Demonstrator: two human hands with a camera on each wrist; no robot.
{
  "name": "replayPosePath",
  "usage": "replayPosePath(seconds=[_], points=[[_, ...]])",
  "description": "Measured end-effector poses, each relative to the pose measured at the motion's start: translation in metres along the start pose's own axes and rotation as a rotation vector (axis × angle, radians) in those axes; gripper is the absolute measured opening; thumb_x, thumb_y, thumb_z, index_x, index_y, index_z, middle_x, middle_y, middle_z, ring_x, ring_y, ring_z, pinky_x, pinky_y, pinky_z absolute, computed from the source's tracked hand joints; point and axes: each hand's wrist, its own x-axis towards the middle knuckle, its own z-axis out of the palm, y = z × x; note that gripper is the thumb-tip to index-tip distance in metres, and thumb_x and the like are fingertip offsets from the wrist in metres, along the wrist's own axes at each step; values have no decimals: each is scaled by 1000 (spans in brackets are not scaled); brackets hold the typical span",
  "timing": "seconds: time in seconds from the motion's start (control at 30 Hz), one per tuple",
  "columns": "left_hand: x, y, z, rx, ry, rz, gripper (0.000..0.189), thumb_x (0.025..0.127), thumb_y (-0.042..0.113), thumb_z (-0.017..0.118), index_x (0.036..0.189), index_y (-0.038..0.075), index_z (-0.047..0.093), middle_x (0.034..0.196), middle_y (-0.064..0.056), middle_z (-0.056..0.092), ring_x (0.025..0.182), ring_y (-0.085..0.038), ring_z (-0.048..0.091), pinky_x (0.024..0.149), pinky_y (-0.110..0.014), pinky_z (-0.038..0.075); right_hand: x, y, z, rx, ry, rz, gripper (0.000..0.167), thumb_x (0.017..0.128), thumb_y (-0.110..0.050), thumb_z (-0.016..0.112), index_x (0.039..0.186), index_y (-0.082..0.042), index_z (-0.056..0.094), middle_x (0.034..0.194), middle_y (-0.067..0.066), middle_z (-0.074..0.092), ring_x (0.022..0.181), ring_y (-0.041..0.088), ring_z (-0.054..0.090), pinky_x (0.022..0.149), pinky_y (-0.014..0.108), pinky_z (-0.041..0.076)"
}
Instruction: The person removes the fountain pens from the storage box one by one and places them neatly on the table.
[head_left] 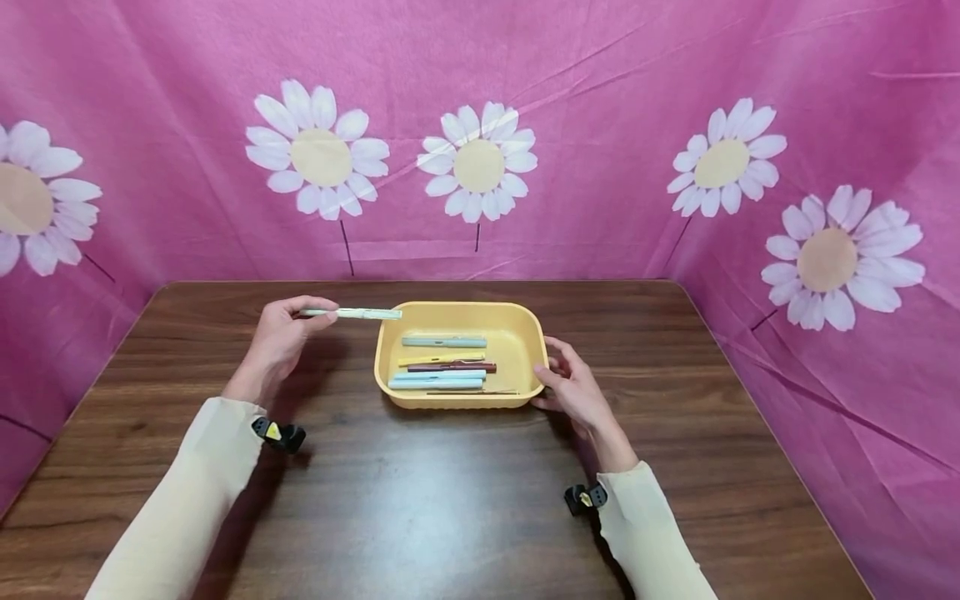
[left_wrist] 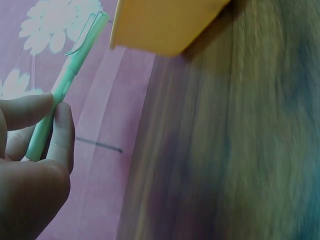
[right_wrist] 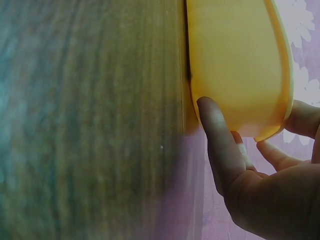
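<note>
My left hand [head_left: 281, 337] pinches a pale green clip pen [head_left: 369, 314] between thumb and fingers, left of the yellow tub. The pen's clip end [left_wrist: 89, 37] reaches over the tub's left rim in the head view. With the thumb at the rim and the other fingers against the outer wall, my right hand [head_left: 576, 392] holds the right end of the yellow tub [head_left: 517, 317]. Inside lie several pens: a grey-blue pen [head_left: 444, 342], a yellow pen [head_left: 420, 361], a maroon pen [head_left: 468, 367] and light blue pens [head_left: 435, 384].
The tub stands on a dark wood table [head_left: 420, 500], toward its far side. A pink cloth [head_left: 592, 233] with white daisies hangs behind the table and along its sides. A thin dark item [head_left: 472, 392] lies by the tub's near wall.
</note>
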Motion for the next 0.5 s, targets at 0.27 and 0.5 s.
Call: replayPosePath(seconds=[0.27, 0.5], points=[[-13, -4, -35, -35, 31, -73, 11, 90, 1, 76, 99, 4, 79, 107, 4, 65, 89, -6, 57, 74, -17, 51, 1, 2, -2, 14, -13, 12, 56, 103, -4, 54, 155, -10, 35, 137, 30, 49, 103, 31, 63, 78, 47, 59], [-19, -11, -62, 20, 42, -130, 9, 91, 3, 75, 97, 7, 80, 105, 7, 62, 98, -6, 53, 77, -13, 47, 2, 0, -3, 19, -16, 5, 54, 103, -3, 56, 153, -7, 37, 138, 29, 49, 103, 28, 62, 80, 38, 59]])
